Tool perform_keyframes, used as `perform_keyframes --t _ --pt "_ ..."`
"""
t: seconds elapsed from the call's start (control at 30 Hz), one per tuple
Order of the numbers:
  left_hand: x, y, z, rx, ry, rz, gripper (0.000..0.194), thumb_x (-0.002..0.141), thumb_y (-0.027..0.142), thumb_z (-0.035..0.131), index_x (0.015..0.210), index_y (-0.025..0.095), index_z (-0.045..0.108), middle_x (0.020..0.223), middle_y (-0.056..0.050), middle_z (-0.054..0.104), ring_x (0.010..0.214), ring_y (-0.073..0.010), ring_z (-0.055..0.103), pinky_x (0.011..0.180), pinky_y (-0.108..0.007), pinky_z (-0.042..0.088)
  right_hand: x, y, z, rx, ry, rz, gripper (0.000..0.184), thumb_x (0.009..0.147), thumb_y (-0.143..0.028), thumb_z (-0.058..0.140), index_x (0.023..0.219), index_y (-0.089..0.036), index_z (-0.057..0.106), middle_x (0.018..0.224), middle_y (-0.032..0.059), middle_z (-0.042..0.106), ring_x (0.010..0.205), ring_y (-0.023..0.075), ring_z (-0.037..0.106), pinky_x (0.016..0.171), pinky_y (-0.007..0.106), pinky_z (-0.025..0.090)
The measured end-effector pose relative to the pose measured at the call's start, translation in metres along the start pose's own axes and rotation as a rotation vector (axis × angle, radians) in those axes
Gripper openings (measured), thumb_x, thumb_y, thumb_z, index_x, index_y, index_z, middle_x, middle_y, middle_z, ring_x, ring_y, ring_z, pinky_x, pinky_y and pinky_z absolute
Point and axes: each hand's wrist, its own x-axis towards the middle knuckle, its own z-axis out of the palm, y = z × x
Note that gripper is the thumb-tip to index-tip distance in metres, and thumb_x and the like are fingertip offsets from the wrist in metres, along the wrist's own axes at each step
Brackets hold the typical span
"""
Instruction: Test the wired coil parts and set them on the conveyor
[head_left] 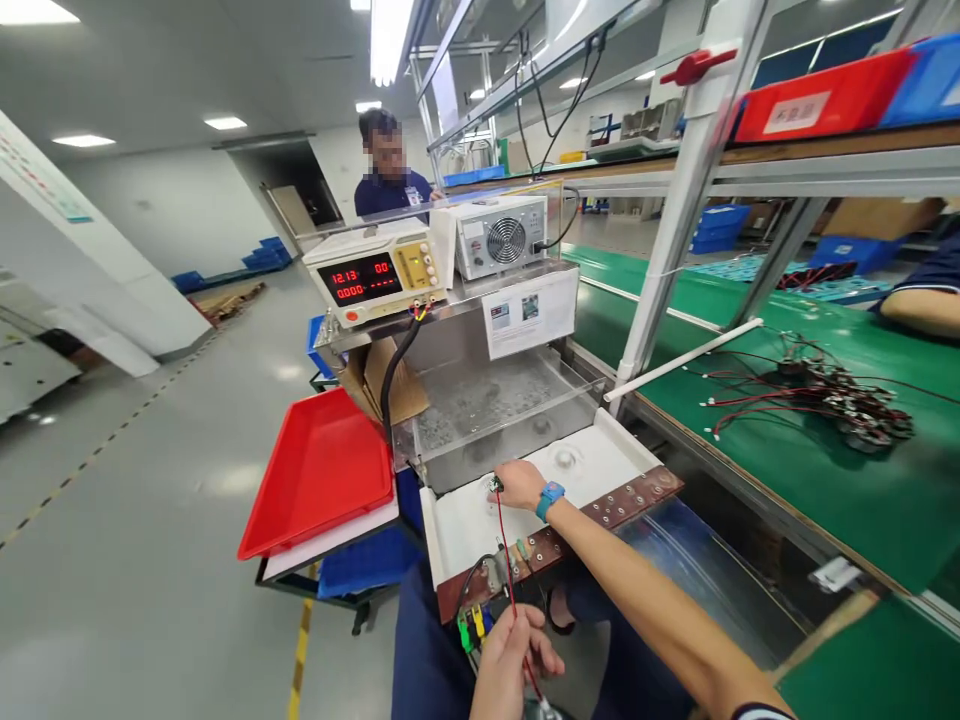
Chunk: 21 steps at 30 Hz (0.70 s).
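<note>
My right hand point(519, 484), with a blue wristband point(551, 499) on its wrist, pinches a small circuit board point(495, 484) over the white tray-like fixture point(465, 520). From the board a thin red wire point(503, 530) runs down toward me. My left hand point(517, 655) is closed around this wire near the bottom of the view, thumb against fingers. Below the left hand, a piece at the wire's lower end is only partly in view. Beside the left hand, green and yellow clips point(472, 625) hang at the fixture's brown front strip point(622, 500).
A power supply point(375, 270) with red digits stands on a metal shelf behind the fixture. At left is a red tray point(322, 470). A pile of wired round parts point(847, 400) lies on the green bench point(787, 500) at right. A co-worker point(390, 180) is behind the equipment.
</note>
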Motion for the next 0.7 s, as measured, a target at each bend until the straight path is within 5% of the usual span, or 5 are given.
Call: perform_keyframes --t 0.13,0.33,0.5,0.7 --pt "-0.01 -0.001 -0.016 -0.059 -0.103 -0.109 0.05 0.074 0.064 0.067 0.086 0.016 0.061 0.061 -0.004 0.067 0.061 -0.0182 0.067 0.054 -0.023 0.042 0.013 -0.011 0.02 -0.036 -0.004 0.007 0.049 0.082 -0.057 0.062 0.103 -0.014 0.067 0.096 0.0164 0.072 0.093 0.0292 0.067 0.077 0.032 0.047" --pt "-0.005 0.009 0.005 0.002 -0.191 -0.147 0.059 0.07 0.07 0.066 0.081 0.012 0.065 0.061 -0.006 0.068 0.048 -0.0143 0.064 0.042 -0.019 0.039 0.014 -0.006 0.03 -0.046 -0.041 0.081 0.067 0.081 -0.076 0.048 0.093 -0.014 0.071 0.095 0.0192 0.072 0.093 0.0306 0.068 0.077 0.034 0.047" --pt "0.001 0.041 0.021 0.045 -0.044 -0.006 0.053 0.074 0.063 0.067 0.081 0.011 0.068 0.065 -0.005 0.067 0.042 -0.0074 0.055 0.038 -0.017 0.033 0.011 -0.001 0.033 0.007 -0.031 0.008 0.056 0.083 -0.065 0.057 0.112 -0.016 0.06 0.1 0.0145 0.072 0.096 0.0285 0.067 0.078 0.032 0.046" --pt "0.023 0.088 0.02 0.034 0.04 0.126 0.048 0.071 0.052 0.076 0.093 0.01 0.07 0.082 -0.01 0.07 0.064 -0.0119 0.062 0.059 -0.023 0.05 0.009 0.001 0.037 0.059 -0.043 -0.034 0.037 0.088 -0.048 0.058 0.11 -0.019 0.056 0.105 0.0118 0.071 0.098 0.026 0.066 0.077 0.03 0.043"
